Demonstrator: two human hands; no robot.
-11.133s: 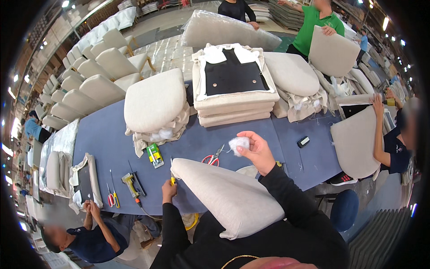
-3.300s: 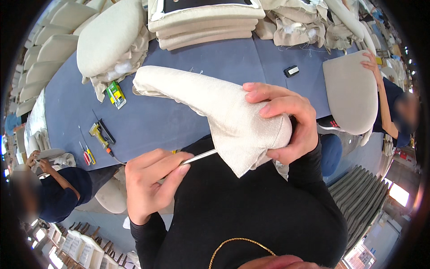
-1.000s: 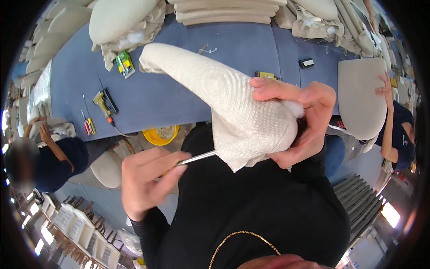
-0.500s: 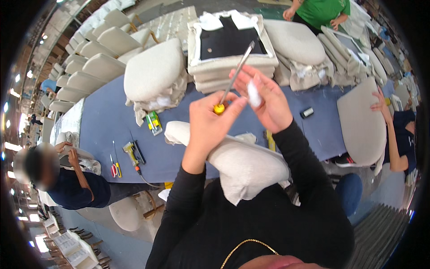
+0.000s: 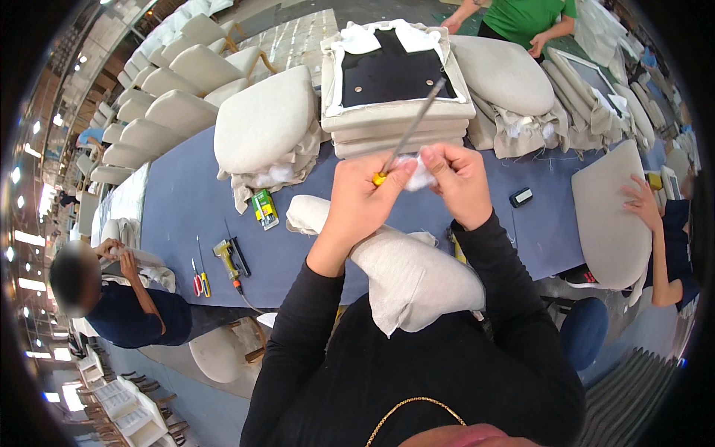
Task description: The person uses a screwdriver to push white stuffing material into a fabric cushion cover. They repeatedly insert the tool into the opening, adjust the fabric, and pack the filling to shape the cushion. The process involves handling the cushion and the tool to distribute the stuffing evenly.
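Your left hand [image 5: 354, 197] is closed around a long-shafted tool [image 5: 414, 127], whose yellow end shows by your thumb and whose metal shaft slants up and to the right. Your right hand [image 5: 460, 190] pinches 1 tuft of white stuffing [image 5: 418, 175] with bent fingers, just beside your left thumb. The beige upholstered piece [image 5: 417, 276] lies tilted below your 2 hands, against your black top at the near edge of the blue table [image 5: 186, 201]. To its left, the green and yellow box [image 5: 264, 209] carries printing too small to read; the small black object [image 5: 522, 197] at right has a pale patch that may be a label. A staple gun [image 5: 226, 261] rests farther left, near 2 slim tools [image 5: 201, 284], 1 red-handled and 1 yellow-handled. Ahead of you, the stack of beige cushions [image 5: 395, 134] has a black panel [image 5: 387, 71] on top with 2 round spots. At right, another person's hand [image 5: 640, 201] touches a beige panel [image 5: 607, 223].
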